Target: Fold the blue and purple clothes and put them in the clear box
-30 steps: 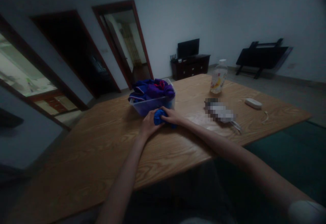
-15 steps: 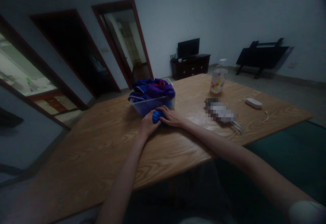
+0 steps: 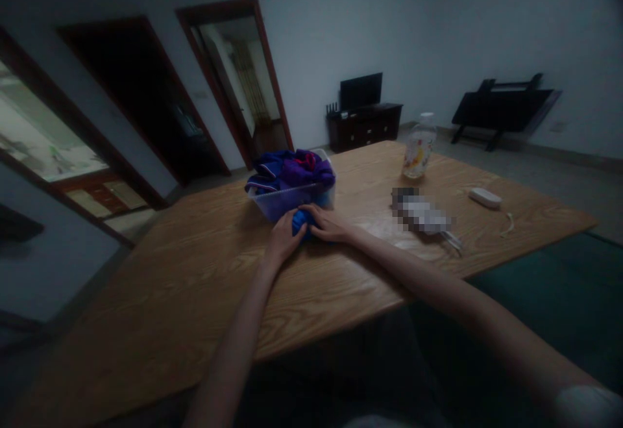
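Both of my hands are closed around a bundle of bright blue cloth [image 3: 300, 221] on the wooden table [image 3: 204, 278]. My left hand [image 3: 283, 236] wraps it from the left, and my right hand [image 3: 331, 224] presses on it from the right. Fingers cover much of the bundle, so its exact kind cannot be made out. Just behind it stands a translucent plastic bin [image 3: 272, 204], heaped with folded clothes [image 3: 294, 171] in dark blue, purple and red. One dark blue piece shows white piping.
To the right are a clear bottle [image 3: 418, 149] with a printed label, a blurred-out white item [image 3: 422, 212] with a strap, and a small white device [image 3: 485, 198] with a cord. A TV [image 3: 361, 92] on a dark cabinet and a folded dark table [image 3: 506, 108] are beyond.
My hands have shifted very slightly on the blue cloth, the right fingers a little to the right. The bin and the other things are where they were.
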A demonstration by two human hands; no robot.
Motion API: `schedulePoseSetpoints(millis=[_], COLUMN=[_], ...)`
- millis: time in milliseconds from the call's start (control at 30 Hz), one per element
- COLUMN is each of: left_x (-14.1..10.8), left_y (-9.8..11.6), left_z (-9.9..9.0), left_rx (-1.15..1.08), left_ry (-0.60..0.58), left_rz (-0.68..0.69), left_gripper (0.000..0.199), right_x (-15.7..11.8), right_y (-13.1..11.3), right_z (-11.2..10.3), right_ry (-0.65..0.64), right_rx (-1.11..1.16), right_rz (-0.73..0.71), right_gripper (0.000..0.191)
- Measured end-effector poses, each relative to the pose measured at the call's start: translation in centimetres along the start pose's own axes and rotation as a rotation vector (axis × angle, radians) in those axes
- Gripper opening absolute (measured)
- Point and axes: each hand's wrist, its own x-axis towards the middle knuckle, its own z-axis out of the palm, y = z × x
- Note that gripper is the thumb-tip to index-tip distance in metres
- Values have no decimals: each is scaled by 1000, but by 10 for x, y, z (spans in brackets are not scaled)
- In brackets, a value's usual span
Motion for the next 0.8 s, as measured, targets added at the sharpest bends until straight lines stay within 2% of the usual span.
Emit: schedulePoseSetpoints(millis=[800], left_x=[1], left_y=[2], left_z=[-2], left_rx=[-12], left_ry=[-13], left_rz=[-15], left_gripper=[42], right_x=[1], right_y=[-2], right_z=[-3], right_ry=[-10], right_rx=[-20], right_rz=[17], right_gripper=[54])
